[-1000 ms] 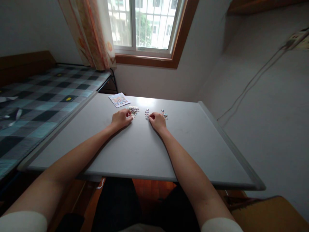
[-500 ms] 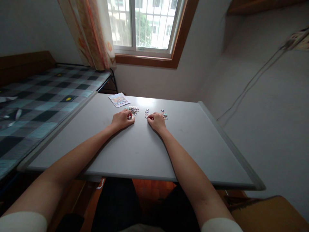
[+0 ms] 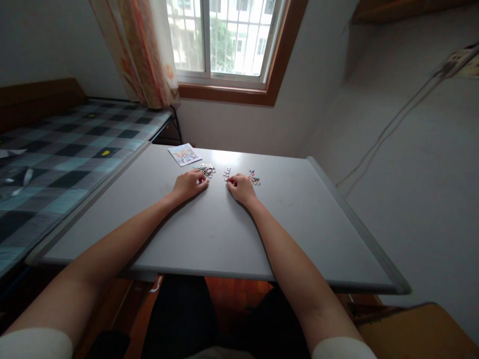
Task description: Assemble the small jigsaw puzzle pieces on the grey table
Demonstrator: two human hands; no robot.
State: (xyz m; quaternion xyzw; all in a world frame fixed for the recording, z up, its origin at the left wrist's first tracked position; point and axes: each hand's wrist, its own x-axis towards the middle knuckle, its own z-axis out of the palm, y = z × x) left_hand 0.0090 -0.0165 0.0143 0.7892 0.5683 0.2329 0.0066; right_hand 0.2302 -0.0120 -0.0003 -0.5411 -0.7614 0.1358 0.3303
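Observation:
Jigsaw pieces lie in three groups on the grey-white table. My left hand [image 3: 190, 183] rests by the left pile of jigsaw pieces [image 3: 207, 170], its thumb and fingers curled together; whatever they hold is too small to make out. My right hand [image 3: 241, 188] is closed in a pinch at the near end of a short column of jigsaw pieces [image 3: 227, 172], with a piece at its fingertips, partly hidden. Just beyond that hand's knuckles is the right pile of jigsaw pieces [image 3: 254, 177]. A square picture card [image 3: 184, 154] lies flat behind the left pile.
The table [image 3: 209, 239] has a raised strip along each side. A bed with a checked cover [image 3: 93, 139] stands along the left. Behind the table are a wall and a barred window [image 3: 224, 45]. A wooden chair [image 3: 415, 331] is at the lower right.
My right hand has shifted slightly left, its fingertips now at the near end of the column. My left hand's thumb and fingers have drawn closer together, and the pale piece there is hidden.

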